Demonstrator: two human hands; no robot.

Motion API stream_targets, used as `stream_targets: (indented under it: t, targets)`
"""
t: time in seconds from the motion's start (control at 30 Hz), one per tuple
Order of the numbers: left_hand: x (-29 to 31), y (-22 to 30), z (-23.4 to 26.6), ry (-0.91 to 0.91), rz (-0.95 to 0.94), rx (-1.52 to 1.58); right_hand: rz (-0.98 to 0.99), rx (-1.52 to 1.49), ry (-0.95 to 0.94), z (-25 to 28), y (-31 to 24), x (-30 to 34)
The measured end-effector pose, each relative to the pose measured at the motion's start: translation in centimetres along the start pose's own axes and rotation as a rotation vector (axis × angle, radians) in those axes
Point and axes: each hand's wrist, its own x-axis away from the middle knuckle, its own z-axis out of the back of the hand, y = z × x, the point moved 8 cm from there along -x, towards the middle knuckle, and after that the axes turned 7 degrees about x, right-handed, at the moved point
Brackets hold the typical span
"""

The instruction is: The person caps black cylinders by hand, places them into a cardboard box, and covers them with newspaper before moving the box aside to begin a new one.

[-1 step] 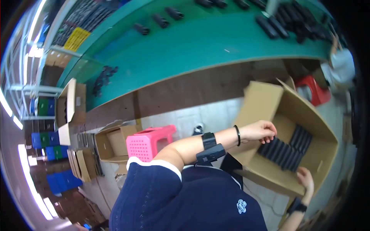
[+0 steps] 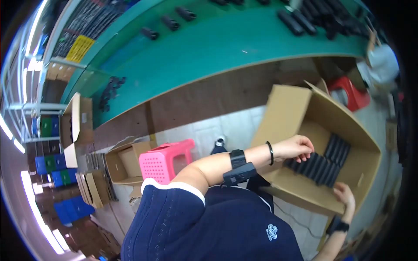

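Note:
An open cardboard box (image 2: 363, 162) stands tilted at my right, with black cylinders (image 2: 324, 168) lying side by side in rows on its bottom. My left hand (image 2: 296, 148) reaches across over the upper-left end of the front row. Its fingers are curled down, and whatever is between them is hidden. Lower in the box, my right hand (image 2: 345, 195) is beside the near ends of the cylinders, close to the inner wall. Its fingers are a little bent and apart, with nothing seen in them.
A long green workbench (image 2: 187, 56) runs across the back, bearing more black cylinders (image 2: 289, 22). Left of me is a pink stool (image 2: 156, 167), beside a smaller open box (image 2: 116, 167). A red stool (image 2: 357, 95) stands behind the big box. Another person's arm (image 2: 371, 41) shows at far right.
The whole view has shifted slightly, so the bench and box sit a bit higher and further left. Both hands keep almost the same pose over the cylinders.

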Motion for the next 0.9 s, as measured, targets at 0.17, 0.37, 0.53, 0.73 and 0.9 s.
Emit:
stream_targets:
  t: [0.17,0.37,0.53,0.73,0.9]
  targets:
    - [-13.0,-14.5,-8.4,0.128,0.318,0.077,-0.068,0.580,-0.122,1.4,3.9,-4.6]
    - [-20.1,-22.8,6.4,0.721,0.386,-0.678,0.011,0.671,-0.261,-3.9,9.9,-18.5]
    - [-15.8,-23.7,16.7,1.104,0.632,-0.864,-0.154,0.409,-0.148,-8.3,8.8,-23.3]
    - [-17.1,-28.9,19.5,1.291,0.452,-0.866,-0.166,0.103,0.132,-10.8,7.8,-29.7]
    - [-18.2,-28.9,17.4,1.374,0.436,-1.187,-0.258,0.076,0.357,-12.5,8.7,-30.9]
